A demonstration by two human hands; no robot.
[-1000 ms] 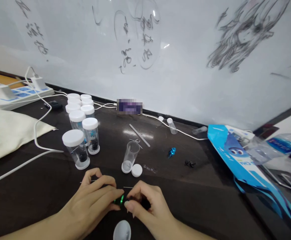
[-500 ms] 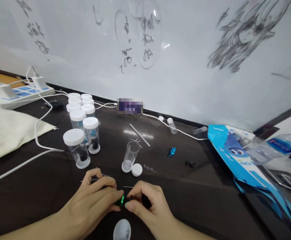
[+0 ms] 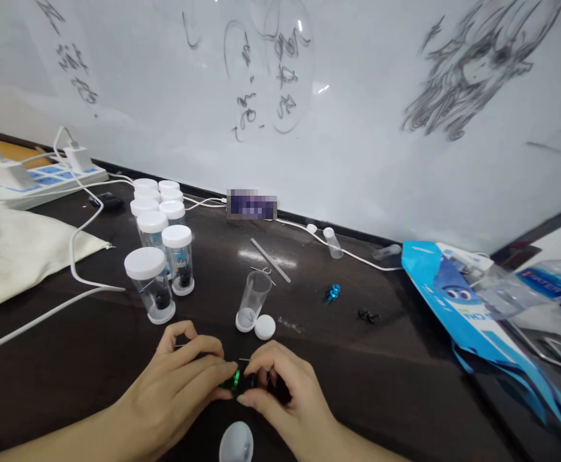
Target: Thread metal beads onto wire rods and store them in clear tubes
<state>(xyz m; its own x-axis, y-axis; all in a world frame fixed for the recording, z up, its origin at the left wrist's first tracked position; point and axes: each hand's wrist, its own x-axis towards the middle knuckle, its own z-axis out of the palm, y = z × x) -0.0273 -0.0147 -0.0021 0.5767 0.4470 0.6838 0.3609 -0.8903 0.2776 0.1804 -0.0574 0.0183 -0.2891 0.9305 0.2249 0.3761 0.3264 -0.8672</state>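
Near the bottom centre, my left hand (image 3: 179,385) pinches a small shiny green part (image 3: 235,380) between thumb and fingers. My right hand (image 3: 285,391), just to its right, has thumb and index finger closed on a small black part (image 3: 250,380). The two parts are close together, end towards end. Thin metal pins stick out near both hands. Beyond the hands stand an open clear tube (image 3: 255,294) and a round white cap (image 3: 265,327). An open white-looking cup (image 3: 236,443) sits below the hands.
Several white-capped clear jars (image 3: 144,264) stand at the left, near white cables and a power strip (image 3: 44,183). Blue parts (image 3: 332,293) and black screws (image 3: 368,315) lie right of centre. A blue bag (image 3: 454,295) and a plastic bottle (image 3: 545,279) are at the right.
My right thumb has shifted slightly left and down, and more of the black part shows between its fingers. My left hand keeps its hold on the green part.
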